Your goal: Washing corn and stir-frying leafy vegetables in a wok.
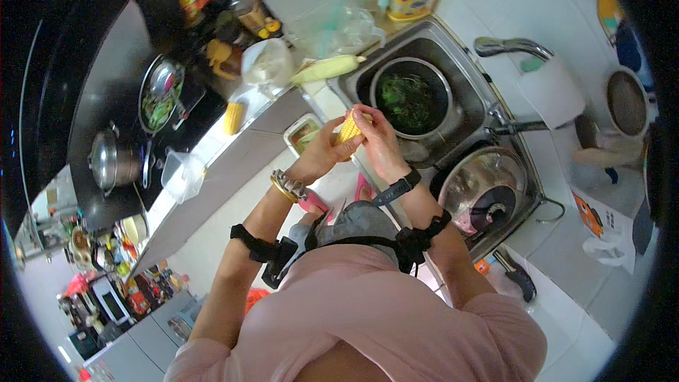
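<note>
Both my hands hold one husked yellow ear of corn (350, 128) in front of me, at the near left corner of the sink. My left hand (324, 147) grips its lower left side, and my right hand (381, 140) wraps its right side and upper end. Beyond them, a pale green ear of corn (329, 69) lies at the counter corner. A yellow corn piece (233, 118) rests on the counter ledge to the left. Below my hands is a white bin (288, 135) with green scraps in it.
The steel sink (467, 101) holds a pot (449, 90) of leafy greens and, in the other basin, a glass lid (480, 170). Left, a stove carries a wok (143, 111) and a steel pot (119, 162). A clear plastic container (183, 175) sits at the ledge's edge.
</note>
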`<act>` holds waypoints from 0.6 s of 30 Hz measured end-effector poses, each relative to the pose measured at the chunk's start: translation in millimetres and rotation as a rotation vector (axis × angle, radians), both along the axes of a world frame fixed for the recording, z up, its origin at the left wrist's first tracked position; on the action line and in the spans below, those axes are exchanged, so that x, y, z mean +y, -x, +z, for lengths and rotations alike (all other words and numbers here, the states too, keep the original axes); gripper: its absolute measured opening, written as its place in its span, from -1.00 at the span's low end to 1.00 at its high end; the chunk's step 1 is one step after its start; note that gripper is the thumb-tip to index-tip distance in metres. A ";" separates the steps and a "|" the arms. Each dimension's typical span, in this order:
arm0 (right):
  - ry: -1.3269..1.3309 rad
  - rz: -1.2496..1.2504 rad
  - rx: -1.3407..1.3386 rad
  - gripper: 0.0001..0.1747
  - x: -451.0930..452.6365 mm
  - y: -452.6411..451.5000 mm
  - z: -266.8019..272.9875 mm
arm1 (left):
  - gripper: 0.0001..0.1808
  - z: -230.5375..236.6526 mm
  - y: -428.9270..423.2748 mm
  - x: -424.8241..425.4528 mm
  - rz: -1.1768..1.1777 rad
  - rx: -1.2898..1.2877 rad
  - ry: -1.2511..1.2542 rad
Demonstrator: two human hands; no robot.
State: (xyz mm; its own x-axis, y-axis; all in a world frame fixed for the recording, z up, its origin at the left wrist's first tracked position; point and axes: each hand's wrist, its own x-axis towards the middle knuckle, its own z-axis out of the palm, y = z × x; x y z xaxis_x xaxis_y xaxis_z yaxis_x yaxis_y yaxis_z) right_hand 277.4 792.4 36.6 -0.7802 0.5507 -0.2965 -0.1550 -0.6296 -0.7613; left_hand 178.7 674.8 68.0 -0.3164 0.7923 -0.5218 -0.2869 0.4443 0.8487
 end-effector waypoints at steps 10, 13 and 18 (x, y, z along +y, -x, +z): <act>-0.578 0.589 -0.020 -0.52 -67.7 69.4 38.6 | -0.44 49.2 61.7 -143.9 0.165 0.295 -0.087; -0.542 0.658 0.029 -0.59 -121.7 96.2 37.9 | -0.52 36.5 76.6 -203.3 0.251 0.261 -0.077; -0.482 0.654 -0.085 -0.59 -193.8 104.7 39.7 | -0.55 34.5 94.2 -271.7 0.218 0.256 -0.046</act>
